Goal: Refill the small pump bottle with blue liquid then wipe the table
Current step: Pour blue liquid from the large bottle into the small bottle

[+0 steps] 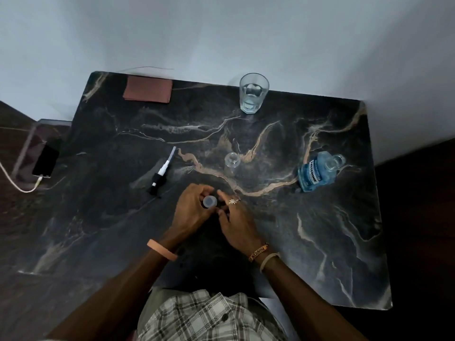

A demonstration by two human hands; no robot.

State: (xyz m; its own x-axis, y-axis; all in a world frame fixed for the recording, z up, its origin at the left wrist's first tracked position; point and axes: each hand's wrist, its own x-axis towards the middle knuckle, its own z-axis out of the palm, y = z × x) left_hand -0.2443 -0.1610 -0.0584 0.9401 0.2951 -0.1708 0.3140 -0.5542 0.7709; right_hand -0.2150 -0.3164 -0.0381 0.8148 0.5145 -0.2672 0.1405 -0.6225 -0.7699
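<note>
Both hands meet over the dark marble table (320, 242): the left hand (194, 210) curls round a small cap (210, 201), the right hand (236, 217) touching it with loosely bent fingers. Beyond stands the empty small bottle (231, 161), its pump head (161, 172) lying left, the blue mouthwash bottle (317, 172) uncapped at right.

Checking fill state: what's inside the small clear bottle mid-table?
The small clear bottle stands open and looks empty, no blue visible. Its base is too dim to rule out residue.
</note>
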